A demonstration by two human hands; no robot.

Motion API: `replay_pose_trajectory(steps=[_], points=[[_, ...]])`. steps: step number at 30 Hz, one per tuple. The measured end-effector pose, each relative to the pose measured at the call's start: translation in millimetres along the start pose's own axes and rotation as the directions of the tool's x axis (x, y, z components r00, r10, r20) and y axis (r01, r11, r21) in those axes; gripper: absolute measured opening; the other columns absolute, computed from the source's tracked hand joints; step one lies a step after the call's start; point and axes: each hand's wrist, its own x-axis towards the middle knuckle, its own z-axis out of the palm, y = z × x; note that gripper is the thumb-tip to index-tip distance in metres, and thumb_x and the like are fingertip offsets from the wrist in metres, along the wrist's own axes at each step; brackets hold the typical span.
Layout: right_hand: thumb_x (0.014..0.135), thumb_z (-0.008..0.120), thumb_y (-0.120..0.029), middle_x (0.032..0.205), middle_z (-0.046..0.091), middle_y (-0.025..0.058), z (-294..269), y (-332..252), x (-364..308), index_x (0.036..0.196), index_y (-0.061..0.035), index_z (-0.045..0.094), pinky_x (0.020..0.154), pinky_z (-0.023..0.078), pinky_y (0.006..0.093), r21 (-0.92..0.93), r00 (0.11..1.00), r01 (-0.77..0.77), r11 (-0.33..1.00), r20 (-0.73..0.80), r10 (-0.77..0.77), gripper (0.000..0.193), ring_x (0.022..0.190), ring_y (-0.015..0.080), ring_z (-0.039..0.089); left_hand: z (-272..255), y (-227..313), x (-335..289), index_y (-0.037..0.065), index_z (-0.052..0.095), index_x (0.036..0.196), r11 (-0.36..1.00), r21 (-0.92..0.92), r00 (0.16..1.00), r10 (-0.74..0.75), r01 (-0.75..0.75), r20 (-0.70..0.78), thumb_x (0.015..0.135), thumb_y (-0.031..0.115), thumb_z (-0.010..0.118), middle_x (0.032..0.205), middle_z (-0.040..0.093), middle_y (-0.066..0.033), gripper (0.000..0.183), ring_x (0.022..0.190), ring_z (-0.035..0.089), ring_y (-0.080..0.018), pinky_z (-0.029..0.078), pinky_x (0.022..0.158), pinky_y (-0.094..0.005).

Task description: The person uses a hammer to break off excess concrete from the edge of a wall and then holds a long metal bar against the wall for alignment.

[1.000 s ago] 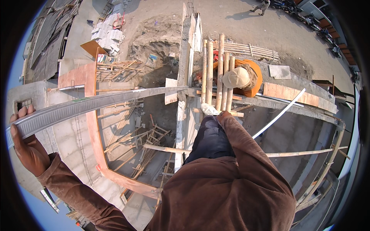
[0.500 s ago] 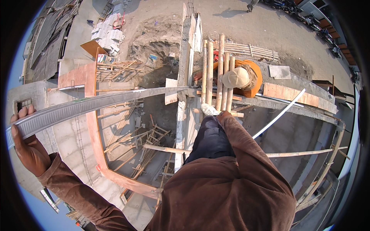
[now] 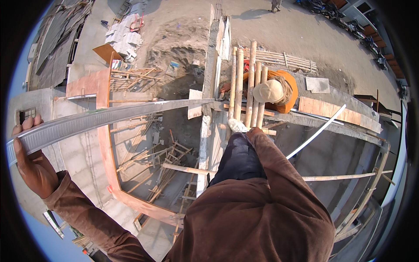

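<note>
My left hand [image 3: 36, 168] is raised at the far left, fingers wrapped around the near end of a long ribbed metal channel [image 3: 96, 118]. The channel reaches across the open pit, and its far end lies at the top of the concrete wall [image 3: 209, 74]. My right hand [image 3: 254, 132] rests by my knee, close to the white shoe [image 3: 237, 125] and the lower ends of the upright bamboo poles [image 3: 248, 96]; its fingers are mostly hidden. Beyond the poles, a person in an orange top and beige cap [image 3: 268, 90] is bent low.
Plywood boards [image 3: 104, 144] edge the pit, with loose timber [image 3: 170, 157] lying deep below. A bamboo pole [image 3: 187, 169] crosses under me. To the right, a white strip [image 3: 316, 131] leans against the ledge with a plywood panel [image 3: 331, 112]. Motorbikes [image 3: 345, 22] stand at the far right.
The view has tilted slightly, so the scene sits a little lower. My left hand keeps its hold on the channel. A distant walking person has moved left.
</note>
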Motion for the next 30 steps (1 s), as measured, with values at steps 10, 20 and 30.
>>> replay_pose_trajectory(steps=[10,20,30], points=[[0.086,0.069,-0.041,0.089,0.075,0.0158,-13.6,18.9,10.6,0.104,-0.0081,0.074,0.081,0.056,0.0392,0.044,1.0,0.021,0.999,-0.007,-0.021,0.038,0.084,0.0291,0.072,37.8,3.6,-18.5,-0.006,0.047,0.134,0.992,0.102,0.995,0.082,-0.077,-0.053,0.101,0.034,0.054,0.121,0.066,-0.0227,0.053,0.116,0.065,-0.0311,0.045,0.109,-0.0424],[0.089,0.067,-0.028,0.078,0.072,0.0075,-51.7,50.0,21.1,0.097,-0.0044,0.075,0.059,0.053,0.0344,0.081,0.999,-0.008,0.997,-0.036,0.01,0.026,0.063,0.0169,0.067,68.4,-3.5,-33.8,-0.009,0.047,0.133,0.993,-0.12,0.997,0.007,-0.016,-0.071,0.095,0.024,0.062,0.119,0.065,-0.0225,0.053,0.113,0.065,-0.0304,0.049,0.103,-0.0401],[0.088,0.067,-0.02,0.068,0.066,0.0088,-47.4,38.8,24.6,0.086,-0.0039,0.071,0.05,0.049,0.0351,0.137,0.967,0.254,0.957,-0.053,-0.249,0.017,0.055,0.0179,0.062,83.9,-9.3,-40.9,-0.009,0.047,0.134,0.988,-0.099,0.993,0.112,-0.115,-0.032,0.093,0.017,0.064,0.117,0.065,-0.0204,0.052,0.112,0.065,-0.0284,0.049,0.103,-0.0388]])
